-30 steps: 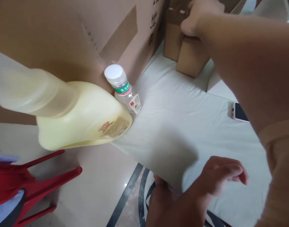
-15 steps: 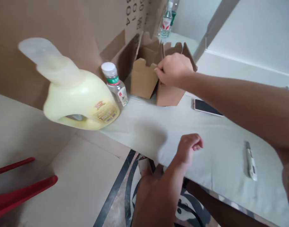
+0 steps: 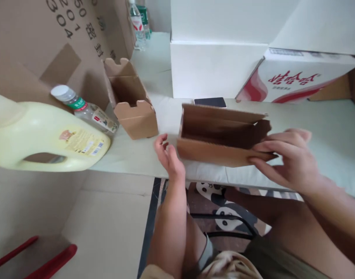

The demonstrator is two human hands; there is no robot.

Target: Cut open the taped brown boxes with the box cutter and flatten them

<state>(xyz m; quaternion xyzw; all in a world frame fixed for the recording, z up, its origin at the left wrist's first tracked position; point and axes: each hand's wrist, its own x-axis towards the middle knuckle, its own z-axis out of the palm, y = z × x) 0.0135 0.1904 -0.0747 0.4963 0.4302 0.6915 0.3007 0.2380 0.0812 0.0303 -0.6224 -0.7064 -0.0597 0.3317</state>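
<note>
An open-topped brown cardboard box (image 3: 212, 152) is in front of me, its long side across my view. My right hand (image 3: 290, 159) pinches the near wall at its right end, thumb outside and fingers over the edge. Just left of the box, my left hand (image 3: 170, 157) is raised with its fingers loosely curled apart and nothing in it. A second cardboard box (image 3: 139, 122), narrow and with notched flaps, stands open farther left. Beside that one are a clear bottle with a white cap (image 3: 92, 112) and a large pale yellow jug (image 3: 49, 131).
A phone (image 3: 210, 102) lies behind the held box. White cartons (image 3: 206, 69) and a red-printed carton (image 3: 296, 79) line the back. Water bottles (image 3: 138, 27) stand at the far left, near a big printed cardboard carton (image 3: 29, 42). Red bars (image 3: 55, 261) show at lower left.
My right hand has taken one of the two adjoining cardboard boxes away to the right and nearer me. My left hand has risen to the box's left end. The view has swung right.
</note>
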